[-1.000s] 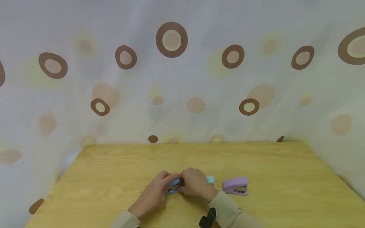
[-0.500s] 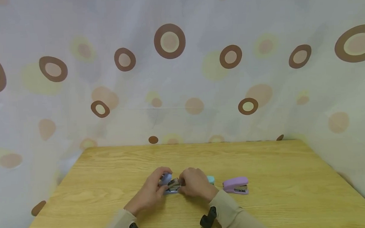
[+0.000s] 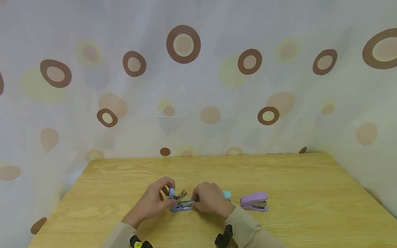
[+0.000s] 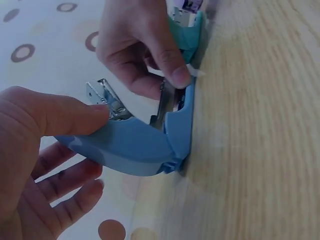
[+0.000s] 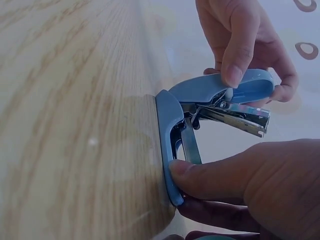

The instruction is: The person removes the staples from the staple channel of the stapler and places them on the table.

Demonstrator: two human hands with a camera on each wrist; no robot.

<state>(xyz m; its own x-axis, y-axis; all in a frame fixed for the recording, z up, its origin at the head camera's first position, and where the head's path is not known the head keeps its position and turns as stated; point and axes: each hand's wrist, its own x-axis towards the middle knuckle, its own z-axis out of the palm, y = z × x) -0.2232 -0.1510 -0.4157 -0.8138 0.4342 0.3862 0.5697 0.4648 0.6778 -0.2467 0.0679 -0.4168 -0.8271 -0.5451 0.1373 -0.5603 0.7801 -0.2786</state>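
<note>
A blue stapler (image 4: 128, 145) rests on the table with its top cover swung far up and back, baring the metal staple channel (image 5: 190, 141). My left hand (image 3: 152, 200) pinches the raised cover between thumb and fingers, as both wrist views show. At the other end, my right hand (image 3: 210, 199) grips the tip of the stapler's base, its thumb (image 5: 181, 168) on the base beside the channel. The metal piece (image 5: 240, 117) under the cover stands out at an angle between cover and base.
A teal stapler (image 3: 227, 195) sits behind my right hand, mostly hidden by it in the head view. Farther right stands a purple stapler (image 3: 254, 201). The wooden table (image 3: 121, 177) ends at a patterned cloth (image 3: 200, 83) along the back and sides.
My left hand has moved left, swinging the blue stapler's cover from nearly closed to upright and back. The right hand stays on the base's end, and the metal channel has come into view.
</note>
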